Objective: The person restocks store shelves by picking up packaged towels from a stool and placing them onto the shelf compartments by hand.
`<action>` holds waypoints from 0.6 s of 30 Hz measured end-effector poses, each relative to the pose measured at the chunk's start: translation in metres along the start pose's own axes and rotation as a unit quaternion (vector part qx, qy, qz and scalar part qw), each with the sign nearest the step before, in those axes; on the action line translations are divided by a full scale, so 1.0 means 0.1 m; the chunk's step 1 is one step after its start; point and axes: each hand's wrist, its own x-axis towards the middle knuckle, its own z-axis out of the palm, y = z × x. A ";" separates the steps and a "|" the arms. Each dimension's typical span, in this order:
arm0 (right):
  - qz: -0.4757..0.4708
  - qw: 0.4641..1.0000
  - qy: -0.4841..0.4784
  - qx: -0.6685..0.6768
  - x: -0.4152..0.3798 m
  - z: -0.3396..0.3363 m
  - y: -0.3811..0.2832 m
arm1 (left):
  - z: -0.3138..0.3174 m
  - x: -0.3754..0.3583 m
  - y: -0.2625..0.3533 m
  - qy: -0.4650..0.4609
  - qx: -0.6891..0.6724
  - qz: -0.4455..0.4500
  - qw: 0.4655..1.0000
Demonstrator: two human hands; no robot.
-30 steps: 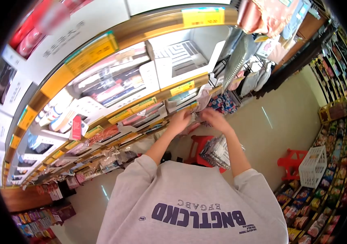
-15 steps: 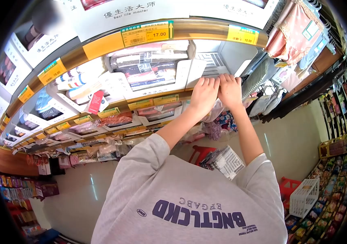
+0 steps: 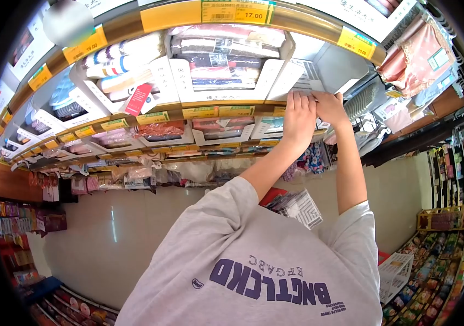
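A flat packet with a black-and-white striped print (image 3: 309, 75) lies in an open-topped white display box (image 3: 282, 81) on the shelf. At its near edge my left hand (image 3: 300, 118) has its fingers together, bent over the box front. Close beside it on the right, my right hand (image 3: 332, 108) is curled at the same spot, thumb raised. The fingertips are partly hidden, so the exact hold is hard to see. More striped packets (image 3: 301, 209) are stacked below my arms, on a red stool (image 3: 273, 196).
Left of my hands stands a white box of folded towels (image 3: 218, 96). Yellow price tags (image 3: 237, 12) line the shelf rail above. Pink garments (image 3: 414, 51) hang at the right. A white plastic basket (image 3: 395, 277) stands by the opposite shelves at lower right.
The view has shifted, so shelf and hands sit higher and further right. My right hand has turned, its fingers pointing more leftward and the thumb now showing. Both hands stay at the box.
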 end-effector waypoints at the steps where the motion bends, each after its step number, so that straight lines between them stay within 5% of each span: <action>1: 0.021 0.999 -0.036 0.017 0.01 -0.04 -0.02 | 0.00 -0.01 -0.01 0.017 -0.022 0.002 1.000; 9: 0.057 0.985 -0.110 0.124 0.00 0.03 0.04 | 0.02 -0.06 -0.05 0.040 -0.024 0.025 0.999; 11: 0.026 0.998 0.004 0.062 -0.08 0.07 -0.01 | 0.02 -0.05 -0.06 0.049 -0.045 0.024 0.998; 18: 0.019 0.993 0.111 0.044 -0.07 0.13 -0.12 | 0.03 -0.02 -0.12 0.072 -0.051 0.039 0.995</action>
